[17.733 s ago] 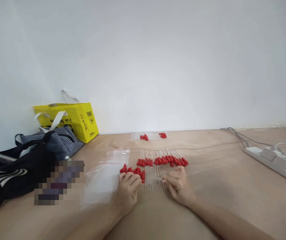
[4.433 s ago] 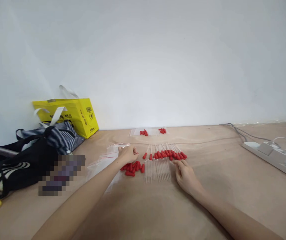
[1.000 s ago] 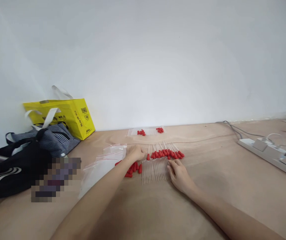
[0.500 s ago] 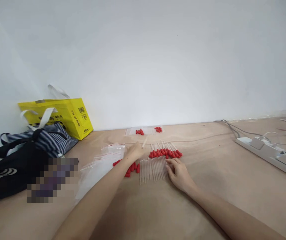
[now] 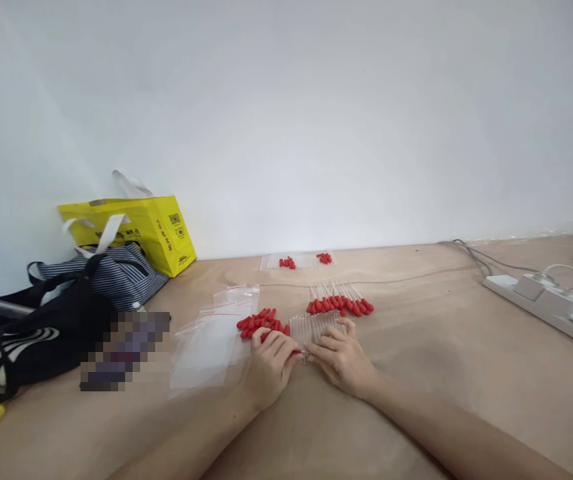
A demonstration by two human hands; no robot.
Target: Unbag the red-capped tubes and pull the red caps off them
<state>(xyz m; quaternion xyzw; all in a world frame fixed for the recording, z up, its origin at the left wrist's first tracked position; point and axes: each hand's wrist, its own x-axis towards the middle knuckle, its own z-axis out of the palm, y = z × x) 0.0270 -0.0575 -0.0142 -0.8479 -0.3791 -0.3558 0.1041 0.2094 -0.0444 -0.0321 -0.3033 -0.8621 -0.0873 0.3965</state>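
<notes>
My left hand point(image 5: 272, 367) is closed on a red rubber bulb point(image 5: 297, 352), which pokes out between its fingertips. Meeting it, my right hand point(image 5: 343, 360) pinches a clear dropper tube point(image 5: 304, 358), mostly hidden by the fingers. Bulb and tube touch or nearly touch; I cannot tell which. Behind the hands lies a row of loose clear tubes point(image 5: 311, 325), partly covered by my right fingers. A heap of red bulbs point(image 5: 260, 323) sits just beyond my left hand. Farther back, droppers with red bulbs point(image 5: 339, 305) lie side by side, bulbs toward me.
Clear zip bags point(image 5: 211, 340) lie flat at the left. Bagged droppers point(image 5: 299, 262) rest near the wall. A yellow bag point(image 5: 169, 243), a striped bag point(image 5: 121, 277) and a black bag point(image 5: 51, 340) stand far left. A power strip point(image 5: 541, 300) with plugs is at the right.
My left hand has come back toward me from beyond the bulb heap, now with a bulb. My right hand has moved inward and nearer me, over the tubes. The view has shifted slightly.
</notes>
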